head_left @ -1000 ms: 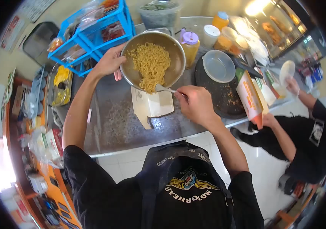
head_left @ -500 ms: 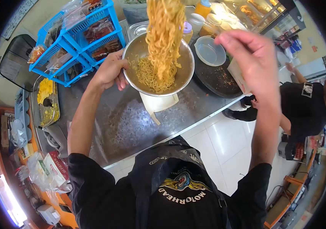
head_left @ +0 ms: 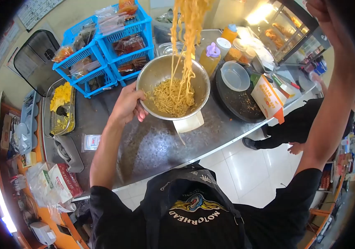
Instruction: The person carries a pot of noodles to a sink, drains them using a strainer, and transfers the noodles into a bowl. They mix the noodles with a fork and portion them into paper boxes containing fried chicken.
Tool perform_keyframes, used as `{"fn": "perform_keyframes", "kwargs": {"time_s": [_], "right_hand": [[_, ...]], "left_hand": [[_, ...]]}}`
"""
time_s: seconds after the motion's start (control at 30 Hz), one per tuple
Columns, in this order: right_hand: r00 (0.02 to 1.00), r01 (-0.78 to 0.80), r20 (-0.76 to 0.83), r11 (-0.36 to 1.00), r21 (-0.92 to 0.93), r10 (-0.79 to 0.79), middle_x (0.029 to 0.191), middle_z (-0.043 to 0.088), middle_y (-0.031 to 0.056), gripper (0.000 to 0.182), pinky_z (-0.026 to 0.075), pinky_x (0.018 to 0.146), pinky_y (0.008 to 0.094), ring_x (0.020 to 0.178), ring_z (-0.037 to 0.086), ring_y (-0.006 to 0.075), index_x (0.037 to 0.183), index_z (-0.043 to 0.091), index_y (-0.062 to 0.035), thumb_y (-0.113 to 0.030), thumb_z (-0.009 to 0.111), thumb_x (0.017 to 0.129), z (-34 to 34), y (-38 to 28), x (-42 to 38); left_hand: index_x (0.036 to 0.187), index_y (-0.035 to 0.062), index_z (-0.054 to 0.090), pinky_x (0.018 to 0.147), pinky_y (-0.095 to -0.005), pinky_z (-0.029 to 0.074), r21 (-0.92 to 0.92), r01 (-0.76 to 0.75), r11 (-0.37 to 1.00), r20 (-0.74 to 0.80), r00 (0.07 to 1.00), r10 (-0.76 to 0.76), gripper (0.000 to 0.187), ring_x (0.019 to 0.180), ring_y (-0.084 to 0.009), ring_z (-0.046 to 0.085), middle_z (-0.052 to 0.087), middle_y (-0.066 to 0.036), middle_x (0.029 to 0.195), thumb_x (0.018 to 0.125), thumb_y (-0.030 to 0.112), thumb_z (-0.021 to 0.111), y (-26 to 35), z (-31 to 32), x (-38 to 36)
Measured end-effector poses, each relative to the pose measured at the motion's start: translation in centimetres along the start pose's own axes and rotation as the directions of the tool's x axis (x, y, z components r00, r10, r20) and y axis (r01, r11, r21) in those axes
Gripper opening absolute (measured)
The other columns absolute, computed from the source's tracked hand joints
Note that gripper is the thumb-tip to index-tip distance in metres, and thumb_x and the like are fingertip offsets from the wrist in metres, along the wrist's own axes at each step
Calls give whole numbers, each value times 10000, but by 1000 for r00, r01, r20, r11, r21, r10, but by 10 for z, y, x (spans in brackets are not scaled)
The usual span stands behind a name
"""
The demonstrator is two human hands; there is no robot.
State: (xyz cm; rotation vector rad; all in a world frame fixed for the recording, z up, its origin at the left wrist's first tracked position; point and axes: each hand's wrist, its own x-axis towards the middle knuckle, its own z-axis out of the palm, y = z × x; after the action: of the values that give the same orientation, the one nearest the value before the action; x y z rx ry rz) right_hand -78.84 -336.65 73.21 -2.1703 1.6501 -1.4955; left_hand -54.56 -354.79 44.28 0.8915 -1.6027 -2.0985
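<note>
My left hand grips the left rim of a round metal bowl, thumb over the edge and fingers below. Seasoned noodles lie inside it. A long bunch of lifted noodles hangs above, its upper end out of frame and a few strands trailing into the bowl. High at the top right, my right hand is closed and partly cut off by the picture's edge. Whatever it holds is hidden, as is what lifts the noodles. Beneath the bowl, a cream-coloured flat piece lies on the counter.
Blue stacked baskets hold packets at the back left, near a glass dish with yellow food. A black round tray carries a plastic tub and printed box. Bottles stand behind. A co-worker stands right.
My right hand has risen and moved right to the frame's top edge. The hanging noodles are higher and thinner. My view has shifted; my left hand still holds the bowl.
</note>
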Motion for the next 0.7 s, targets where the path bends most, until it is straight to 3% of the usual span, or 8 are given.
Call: {"fn": "perform_keyframes", "kwargs": {"time_s": [0.03, 0.1, 0.17, 0.23, 0.27, 0.3, 0.6, 0.7], "right_hand": [[1000, 13, -1, 1000, -2, -13, 491, 280, -78, 206, 214, 336, 171, 387, 225, 19, 854, 616, 2, -193, 551, 873, -11, -3, 12], [995, -104, -14, 993, -53, 103, 508, 289, -79, 214, 198, 343, 163, 402, 222, 15, 868, 622, 3, -192, 535, 885, -25, -11, 28], [997, -39, -74, 999, -25, 37, 546, 331, -81, 241, 190, 350, 159, 423, 244, 8, 926, 618, 20, -199, 524, 898, -19, -22, 30], [997, 40, -66, 987, -156, -50, 577, 358, -80, 268, 185, 353, 155, 438, 265, 4, 999, 601, 39, -197, 516, 906, -32, -20, 43], [977, 85, -140, 899, -430, -159, 592, 365, -79, 295, 192, 358, 150, 450, 281, 5, 1056, 583, 43, -205, 511, 912, -31, -21, 44], [977, 86, -141, 899, -429, -161, 592, 365, -79, 295, 192, 358, 150, 450, 281, 5, 1056, 583, 43, -205, 511, 912, -31, -21, 45], [960, -10, -277, 982, -188, -43, 591, 364, -80, 309, 203, 359, 144, 449, 287, 8, 1060, 582, 42, -218, 499, 915, -44, -16, 42], [992, -112, -53, 992, 64, 116, 591, 374, -88, 278, 236, 361, 147, 446, 308, 15, 1058, 580, 49, -173, 531, 899, -48, 18, 7]], "left_hand": [[1186, -26, 445, 260, -256, 437, -9, -2, 1000, -22, 1000, 1, 445, 328, -174, 518, 553, -165, 541, 744, -7, 394, -2, -3, -2], [1196, -26, 437, 260, -258, 433, -22, -13, 1000, -41, 999, 12, 452, 326, -175, 515, 550, -169, 537, 746, -9, 387, -4, -8, -8], [1198, -26, 438, 257, -260, 427, -67, -32, 997, -62, 998, 28, 451, 324, -173, 512, 551, -168, 538, 750, -8, 389, -6, -12, -14], [1200, -25, 440, 256, -259, 424, -70, -33, 997, -79, 997, 28, 449, 322, -171, 511, 552, -166, 538, 754, -5, 391, -5, -15, -19], [1201, -25, 442, 255, -258, 421, -74, -27, 997, -94, 995, 19, 447, 321, -169, 510, 552, -164, 538, 758, -3, 394, -6, -17, -22], [1201, -25, 442, 255, -258, 421, -73, -28, 997, -96, 995, 21, 447, 321, -169, 510, 552, -164, 538, 758, -3, 394, -7, -20, -24], [1148, -34, 482, 241, -235, 400, -111, -86, 990, -246, 968, 56, 389, 312, -151, 501, 552, -125, 523, 771, 11, 398, -14, -46, -49], [1121, -31, 494, 237, -232, 394, -82, -76, 994, -285, 957, 50, 367, 309, -148, 496, 556, -118, 525, 770, 11, 395, -13, -53, -53]]}}
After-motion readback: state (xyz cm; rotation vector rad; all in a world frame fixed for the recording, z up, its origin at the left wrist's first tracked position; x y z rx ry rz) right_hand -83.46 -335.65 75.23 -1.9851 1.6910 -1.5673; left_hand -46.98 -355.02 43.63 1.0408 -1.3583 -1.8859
